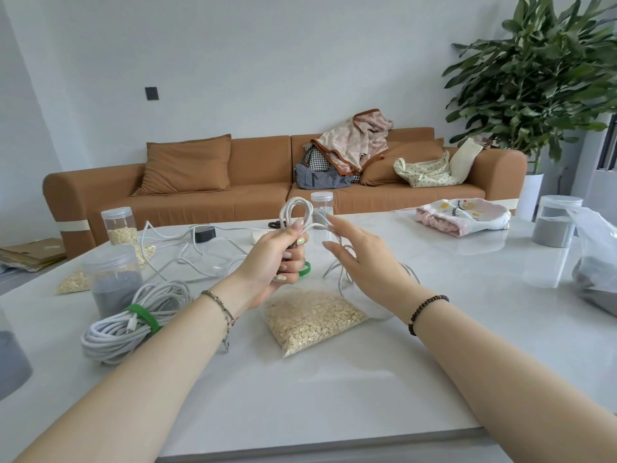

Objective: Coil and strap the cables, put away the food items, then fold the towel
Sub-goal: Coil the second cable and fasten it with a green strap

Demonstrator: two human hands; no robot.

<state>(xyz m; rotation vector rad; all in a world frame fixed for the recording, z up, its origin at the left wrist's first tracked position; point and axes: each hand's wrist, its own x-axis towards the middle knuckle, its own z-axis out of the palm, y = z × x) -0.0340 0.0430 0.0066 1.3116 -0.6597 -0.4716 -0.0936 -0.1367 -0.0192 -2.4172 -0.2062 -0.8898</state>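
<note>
The left hand (277, 252) is clenched round a bunch of smooth white cable (295, 208), held upright above the table (400, 379). Rounded loops stand out of the top of the fist, and thin strands trail down behind the right hand (360, 259). That hand holds nothing, its fingers straight and spread just beside the bunch; whether its fingertips touch a strand is hard to tell. A green strap (305, 269) shows as a short curved piece at the left hand's lower fingers, which hide most of it. Below the hands lies a clear oat bag (310, 319), flat and full of pale flakes. At near left a thick coil (110, 335) of white cord is bound by a fuzzy green band (143, 317). A loose cord (173, 252) snakes over the glossy pale tabletop behind. Clear round jars with ribbed lids stand about: an oat jar (118, 225), a grey jar (113, 282), and a third jar (322, 203) half hidden behind the cable. The towel (464, 215), soft, pink and white with a print, lies crumpled at far right. A clear bag (597, 262) is cut off by the right edge
</note>
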